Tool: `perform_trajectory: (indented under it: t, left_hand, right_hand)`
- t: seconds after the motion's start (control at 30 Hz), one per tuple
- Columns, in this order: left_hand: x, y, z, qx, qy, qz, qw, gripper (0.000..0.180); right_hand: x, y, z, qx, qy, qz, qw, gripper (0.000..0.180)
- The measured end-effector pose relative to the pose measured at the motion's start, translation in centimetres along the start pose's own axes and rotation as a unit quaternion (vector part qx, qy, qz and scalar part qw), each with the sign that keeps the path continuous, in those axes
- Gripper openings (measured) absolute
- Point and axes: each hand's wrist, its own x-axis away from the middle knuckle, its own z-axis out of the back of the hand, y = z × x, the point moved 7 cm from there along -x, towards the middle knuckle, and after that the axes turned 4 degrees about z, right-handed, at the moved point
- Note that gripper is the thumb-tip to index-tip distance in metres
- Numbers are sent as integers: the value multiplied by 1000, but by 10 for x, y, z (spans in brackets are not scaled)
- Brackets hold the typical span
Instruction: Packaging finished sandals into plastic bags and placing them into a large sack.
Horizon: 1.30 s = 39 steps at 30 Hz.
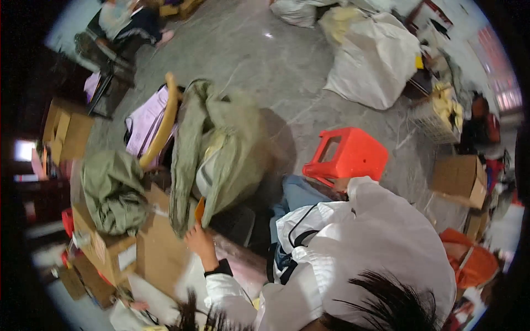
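Observation:
My left hand [197, 240] reaches forward out of a white sleeve with a black cuff. Its fingers are curled at the lower hem of an olive-green garment [221, 149], which hangs over a chair with a curved yellow wooden back [164, 121]. A small orange thing [200, 208] shows just above the hand, under the garment. A brown cardboard sheet [163, 248] lies directly to the left of the hand. My right hand is not in view. A white jacket [375, 243] and dark hair fill the lower right.
A second olive-green garment [113, 190] lies on cardboard boxes [107, 251] at the left. A red plastic stool [349, 155] stands on the grey floor, with white sacks [375, 60] beyond it. At the right are a cardboard box [461, 179] and an orange bag [469, 262]. Another person [130, 22] sits at the far top left.

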Motion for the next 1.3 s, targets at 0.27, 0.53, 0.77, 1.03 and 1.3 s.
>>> perform_trajectory:
  t: [0.27, 0.53, 0.77, 1.03, 1.3]
  left_hand:
    - [-29, -6, -53, -38, -281, 64, 957, 61]
    - [-77, 10, -96, -73, -404, -50, 910, 38]
    - [-98, -9, -141, -9, -445, -121, 887, 40]
    - [-58, -39, -164, 151, -495, -88, 851, 39]
    - [-33, 8, -64, -21, -375, -47, 926, 32]
  right_hand:
    - [3, 2, 11, -81, 98, -38, 991, 37]
    - [53, -33, 10, -230, 210, 94, 946, 32]
    - [44, -21, 6, -165, 251, 11, 954, 32]
    - [-26, -35, 51, -64, 272, 65, 958, 36]
    - [-32, -255, 241, -7, 357, 325, 876, 44]
